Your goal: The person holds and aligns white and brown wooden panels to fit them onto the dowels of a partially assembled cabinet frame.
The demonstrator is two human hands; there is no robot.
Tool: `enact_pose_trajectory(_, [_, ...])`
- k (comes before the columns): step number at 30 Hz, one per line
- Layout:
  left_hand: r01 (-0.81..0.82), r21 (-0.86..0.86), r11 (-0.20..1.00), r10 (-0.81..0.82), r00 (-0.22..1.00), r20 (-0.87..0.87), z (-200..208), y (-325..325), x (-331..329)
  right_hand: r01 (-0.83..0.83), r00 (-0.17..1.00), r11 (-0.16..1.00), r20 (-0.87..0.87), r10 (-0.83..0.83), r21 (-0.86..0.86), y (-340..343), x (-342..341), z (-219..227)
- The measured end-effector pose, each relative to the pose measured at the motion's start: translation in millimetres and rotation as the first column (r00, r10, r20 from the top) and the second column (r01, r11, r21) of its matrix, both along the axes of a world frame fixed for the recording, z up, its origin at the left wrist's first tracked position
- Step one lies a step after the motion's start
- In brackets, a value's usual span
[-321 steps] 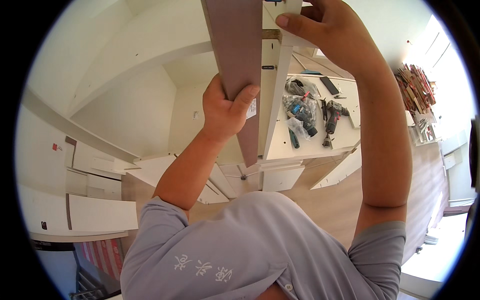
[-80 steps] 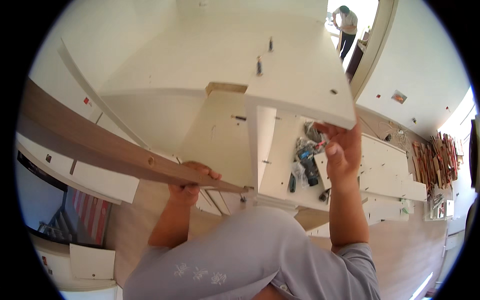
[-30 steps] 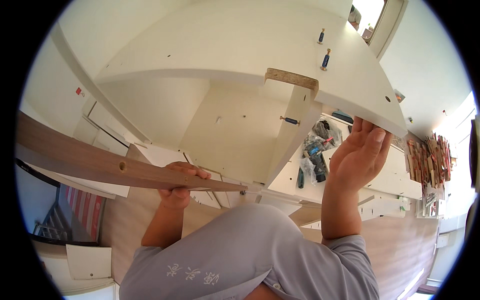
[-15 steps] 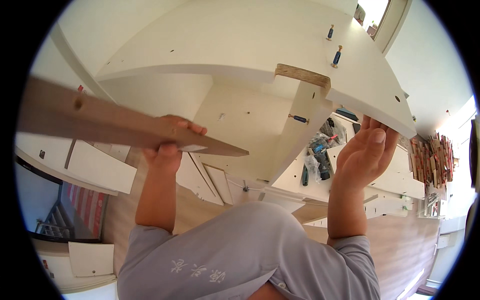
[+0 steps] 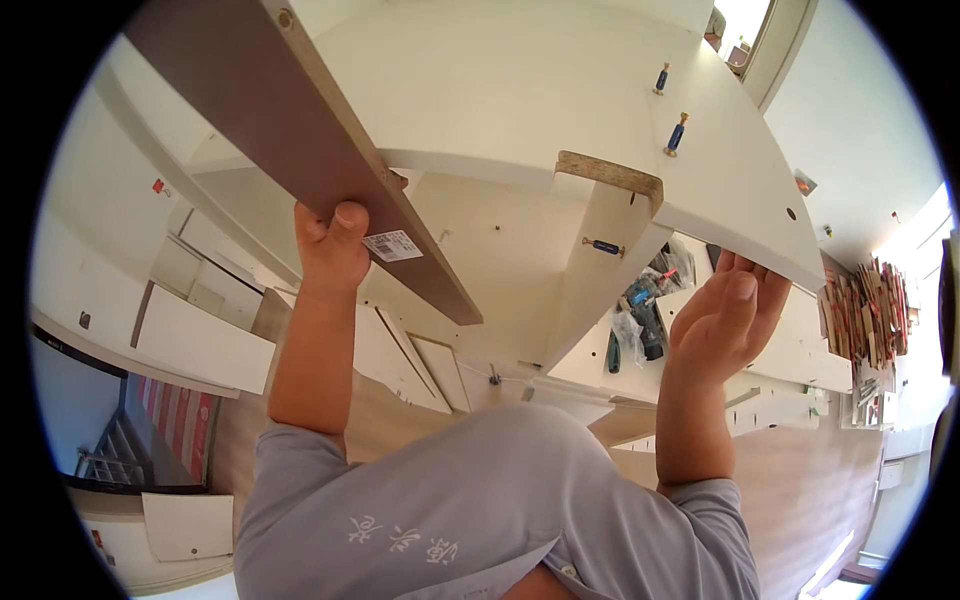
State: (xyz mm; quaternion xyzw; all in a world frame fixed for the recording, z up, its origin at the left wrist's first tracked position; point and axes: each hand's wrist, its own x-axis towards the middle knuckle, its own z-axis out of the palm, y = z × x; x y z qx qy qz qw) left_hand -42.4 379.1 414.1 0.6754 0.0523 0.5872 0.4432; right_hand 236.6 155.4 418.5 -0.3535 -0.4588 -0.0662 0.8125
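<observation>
- Left hand clasps the brown board near its lower end, before the white panel.
- Right hand beneath panel edge; grip indeterminate.
- Board appears stiff, probably end-heavy; hold mid-length.

Fingertips of right hand behind white panel, brown board partly out of frame

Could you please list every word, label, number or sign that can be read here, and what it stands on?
White label on the brown board held by the left hand: print too small to read.
Three white characters on the grey shirt: visible, but not copied out here.
I can make out no other legible text.
</observation>
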Motion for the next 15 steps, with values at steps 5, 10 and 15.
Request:
enact_pose_trajectory(5, [0.012, -0.001, 1.000, -0.012, 0.997, 0.072, -4.5, -2.8, 1.2, 0.039, 0.999, 0.997, 0.031, -0.037, -0.060, 2.1, 0.4, -9.4])
enact_pose_trajectory(10, [0.053, 0.032, 0.998, -0.057, 0.986, 0.154, -2.4, -4.0, 10.7, 0.038, 0.980, 0.890, 0.189, 0.055, -0.454, 1.7, -3.2, -45.9])
enact_pose_trajectory(15, [0.087, -0.019, 0.996, -0.082, 0.976, 0.201, -11.6, 1.2, 14.1, 0.154, 0.976, 0.637, 0.215, 0.020, -0.756, 22.8, -38.4, -57.9])
